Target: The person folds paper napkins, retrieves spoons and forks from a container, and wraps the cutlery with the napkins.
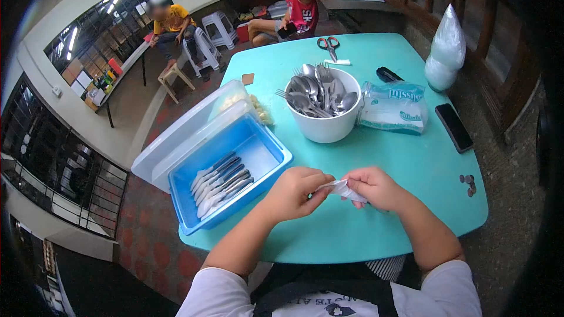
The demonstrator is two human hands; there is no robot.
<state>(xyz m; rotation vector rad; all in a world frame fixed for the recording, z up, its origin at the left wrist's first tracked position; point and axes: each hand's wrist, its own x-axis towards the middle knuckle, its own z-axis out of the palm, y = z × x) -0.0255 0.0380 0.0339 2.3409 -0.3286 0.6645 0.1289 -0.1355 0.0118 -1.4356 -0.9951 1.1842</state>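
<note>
Over the front of the turquoise table [317, 238], my left hand [298, 194] and my right hand [376, 188] pinch a white tissue-like wrap [346, 190] between them. Whatever the wrap may cover is hidden. To the left of my hands, a blue tray [273, 147] holds several wrapped utensils [220, 185] lying side by side, their handles showing. A white bucket [326, 127] full of loose spoons and forks [317, 91] stands just beyond my hands. Right of the bucket lies a clear plastic tissue pack [393, 108] with teal print.
Scissors [331, 47], a phone [454, 128], coins [469, 184], a black object [388, 75] and a plastic-wrapped cone [446, 53] are around the table. A clear lid [188, 135] leans by the tray. Two people [173, 23] [299, 9] sit beyond.
</note>
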